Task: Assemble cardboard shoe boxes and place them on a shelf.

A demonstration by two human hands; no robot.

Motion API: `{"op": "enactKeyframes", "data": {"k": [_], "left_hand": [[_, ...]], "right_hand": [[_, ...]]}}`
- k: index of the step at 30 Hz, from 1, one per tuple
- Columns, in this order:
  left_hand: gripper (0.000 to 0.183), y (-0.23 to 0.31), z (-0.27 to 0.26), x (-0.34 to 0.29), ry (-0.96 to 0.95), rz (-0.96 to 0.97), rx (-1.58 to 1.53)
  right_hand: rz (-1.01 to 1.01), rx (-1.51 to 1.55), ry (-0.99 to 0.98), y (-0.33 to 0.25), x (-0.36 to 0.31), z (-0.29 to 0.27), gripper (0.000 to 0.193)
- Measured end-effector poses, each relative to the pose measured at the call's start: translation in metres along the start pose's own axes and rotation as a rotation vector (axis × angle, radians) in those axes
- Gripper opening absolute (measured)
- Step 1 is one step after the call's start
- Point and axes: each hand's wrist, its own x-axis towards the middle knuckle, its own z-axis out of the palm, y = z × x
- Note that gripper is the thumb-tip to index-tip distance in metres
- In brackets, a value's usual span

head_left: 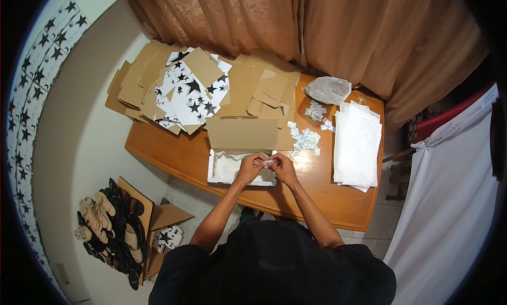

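My left hand (250, 168) and my right hand (283, 167) meet over an open white cardboard box (213, 170) with a brown lid flap (240, 133) standing up behind it. Both hands pinch one small white packet (266, 161) between their fingertips. White tissue paper lines the inside of the box. The box sits at the near edge of a wooden table (174, 154).
Several small white sachets (305, 139) lie scattered right of the box, beside a clear plastic bag (327, 89). A stack of white paper sheets (356, 144) fills the table's right side. Flat brown and star-printed cardboard blanks (190, 88) pile at the back left. A box of sandals (108, 226) stands on the floor.
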Motion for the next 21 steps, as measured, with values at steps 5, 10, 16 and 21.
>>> {"op": "enactKeyframes", "data": {"k": [5,10,16,21], "left_hand": [[0.014,-0.044,-0.066,-0.013,-0.046,-0.060,-0.035],[0.020,-0.054,-0.099,-0.011,-0.150,-0.106,0.037],[0.035,-0.056,-0.132,-0.002,-0.292,0.082,0.167],[0.029,-0.024,-0.155,0.021,-0.226,0.202,0.146]], "right_hand": [[0.025,-0.074,-0.025,-0.015,0.004,0.064,0.014],[-0.024,-0.237,0.075,-0.020,0.005,0.099,0.015],[0.002,-0.210,0.189,-0.031,0.006,0.112,0.019],[-0.017,-0.239,0.246,-0.063,0.013,0.113,0.021]]}}
